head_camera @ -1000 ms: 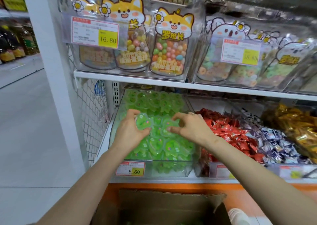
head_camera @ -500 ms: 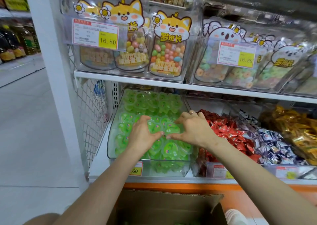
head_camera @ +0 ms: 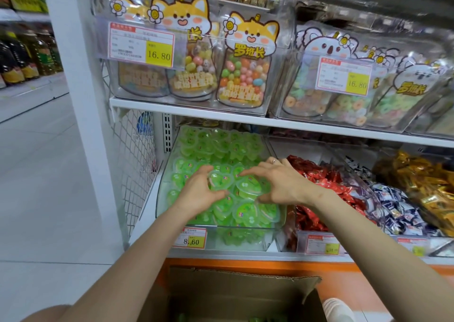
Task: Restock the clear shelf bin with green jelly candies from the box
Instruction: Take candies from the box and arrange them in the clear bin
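Observation:
The clear shelf bin [head_camera: 164,194] on the lower shelf is heaped with green heart-shaped jelly candies [head_camera: 221,147]. Both my hands are inside it, over the middle of the heap. My left hand [head_camera: 197,195] curls its thumb and fingers round one jelly cup [head_camera: 219,180]. My right hand [head_camera: 282,184] spans a neighbouring jelly cup [head_camera: 248,187] between index finger and thumb. The open cardboard box [head_camera: 235,287] stands on the floor below the shelf, its inside mostly dark, with a little green showing at the bottom edge.
Bins of red-wrapped candies [head_camera: 317,176], blue-white candies [head_camera: 393,206] and gold candies [head_camera: 422,181] sit to the right. The upper shelf [head_camera: 196,106] with clear tubs of sweets overhangs the bin. A wire mesh panel [head_camera: 137,164] and white post [head_camera: 81,100] stand left. A shoe [head_camera: 337,309] is beside the box.
Both hands have stayed in the bin and shifted slightly over the heap. My left hand's fingers have spread and curled round a jelly cup in the middle.

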`<act>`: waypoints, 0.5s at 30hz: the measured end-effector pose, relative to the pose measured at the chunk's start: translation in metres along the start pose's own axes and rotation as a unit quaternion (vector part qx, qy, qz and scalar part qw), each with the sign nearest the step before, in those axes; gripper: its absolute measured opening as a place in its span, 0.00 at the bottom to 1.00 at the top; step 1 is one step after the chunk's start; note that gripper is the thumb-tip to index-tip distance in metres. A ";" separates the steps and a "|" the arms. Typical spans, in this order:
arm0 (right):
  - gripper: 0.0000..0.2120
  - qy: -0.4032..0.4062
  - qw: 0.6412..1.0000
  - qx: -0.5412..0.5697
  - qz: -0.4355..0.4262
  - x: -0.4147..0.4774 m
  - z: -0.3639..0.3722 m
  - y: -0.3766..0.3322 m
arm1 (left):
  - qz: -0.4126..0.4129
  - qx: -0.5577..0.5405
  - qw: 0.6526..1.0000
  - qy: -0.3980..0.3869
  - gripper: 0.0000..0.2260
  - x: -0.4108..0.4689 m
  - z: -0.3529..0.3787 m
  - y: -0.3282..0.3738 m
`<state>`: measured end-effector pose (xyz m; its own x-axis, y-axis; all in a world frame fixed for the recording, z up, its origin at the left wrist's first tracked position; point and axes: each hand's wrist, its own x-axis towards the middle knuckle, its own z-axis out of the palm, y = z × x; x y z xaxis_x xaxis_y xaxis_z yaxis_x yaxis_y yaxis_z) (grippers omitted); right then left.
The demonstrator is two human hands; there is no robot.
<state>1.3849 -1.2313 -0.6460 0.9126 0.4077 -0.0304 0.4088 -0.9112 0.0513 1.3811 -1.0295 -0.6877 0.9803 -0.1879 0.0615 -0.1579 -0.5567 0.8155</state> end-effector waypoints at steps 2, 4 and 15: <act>0.35 -0.021 1.000 0.015 -0.001 0.000 -0.002 0.002 | -0.002 -0.013 1.000 -0.003 0.35 -0.001 -0.002 -0.001; 0.35 -0.033 0.999 0.029 0.002 0.000 -0.002 0.003 | -0.006 -0.028 1.000 -0.010 0.36 -0.003 -0.003 -0.001; 0.33 0.153 0.972 0.052 0.173 0.033 0.010 0.032 | -0.009 -0.050 0.999 -0.010 0.35 -0.003 -0.003 -0.002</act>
<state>1.4276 -1.2473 -0.6556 0.9610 0.0600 0.2699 0.0889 -0.9914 -0.0965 1.3786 -1.0258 -0.6880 0.9802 -0.1948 0.0363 -0.1268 -0.4759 0.8703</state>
